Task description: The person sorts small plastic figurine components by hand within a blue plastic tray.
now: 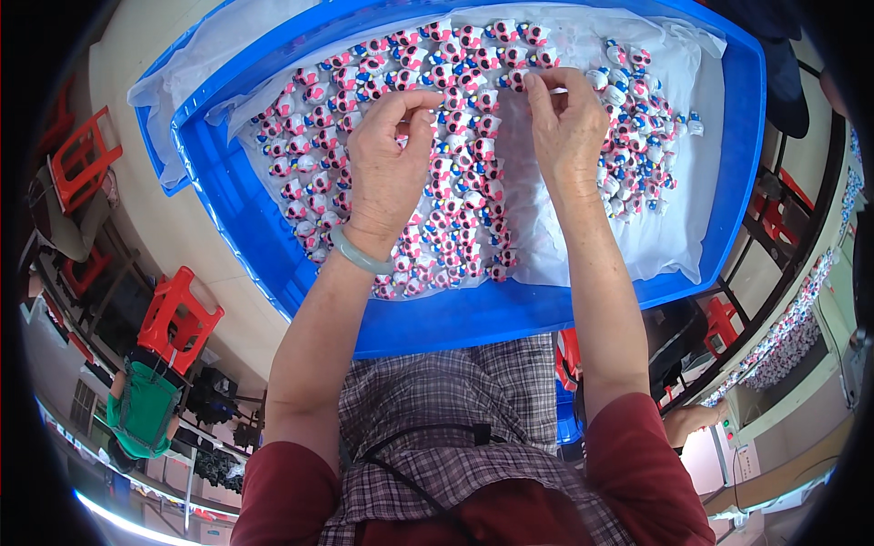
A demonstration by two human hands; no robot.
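Note:
A blue plastic tray [455, 323] lined with white sheeting [546, 255] lies before me. Packed rows of small pink, white and blue toy figurines [314, 182] with dark round faces fill its left and middle. On the right lies a loose heap of similar figurines [637, 155], many turned white side up. My left hand [390, 164] hovers over the middle rows, fingers curled and thumb near the forefinger; anything in the pinch is hidden. My right hand [569, 123] is closed at the rows' upper right end, its thumb and forefinger tips at a figurine [515, 80].
A second blue tray [164, 136] with white sheeting sticks out beneath at the left. Red stools [177, 318] stand on the floor at left and right. A person in green [146, 409] sits at the lower left. More figurines line a bench [787, 350] at the right.

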